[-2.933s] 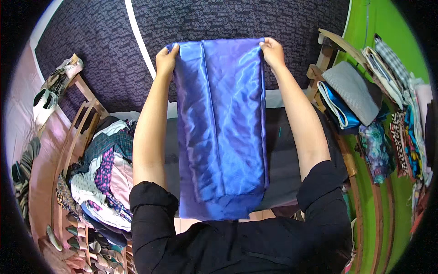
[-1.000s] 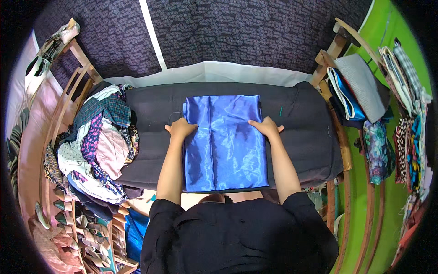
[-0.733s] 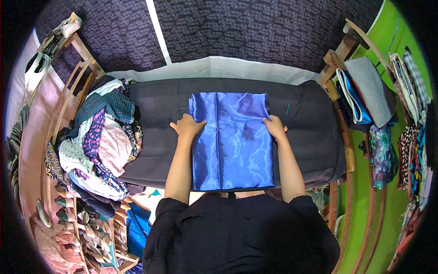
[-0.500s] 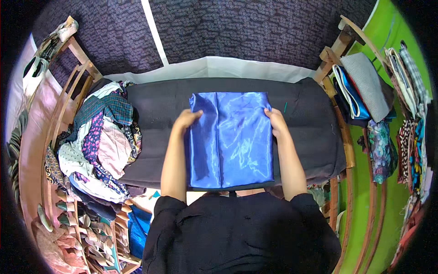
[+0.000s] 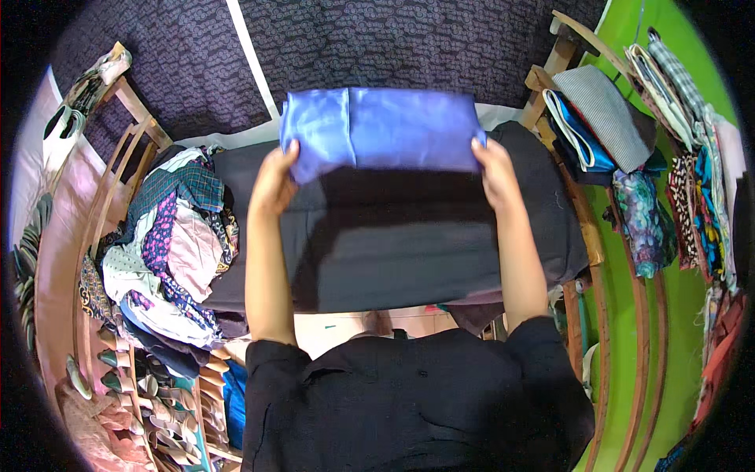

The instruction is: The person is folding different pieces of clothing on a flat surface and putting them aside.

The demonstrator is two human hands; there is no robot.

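Observation:
A shiny blue satin cloth (image 5: pixel 409 130), folded into a wide panel, is held up above the far part of the black-covered table (image 5: pixel 393 259). My left hand (image 5: pixel 275 177) grips its left edge, thumb on the near face. At the opposite edge, my right hand (image 5: pixel 495 169) pinches the cloth the same way. Both arms are stretched forward. A vertical fold line runs down the cloth's left part, and the fabric is slightly blurred. Its shadow falls on the black cover below. The fingers behind the cloth are hidden.
A heap of mixed clothes (image 5: pixel 177 244) lies on the table's left end. Folded fabrics (image 5: pixel 605 114) rest on a wooden rack at the right, beside hanging cloths (image 5: pixel 692 204). Shoes (image 5: pixel 161 409) stand on a rack at the lower left. A dark patterned curtain (image 5: pixel 393 47) hangs behind.
Both hands have moved away from my body and farther apart, lifting the blue cloth off the table. It now appears wider and shorter than before.

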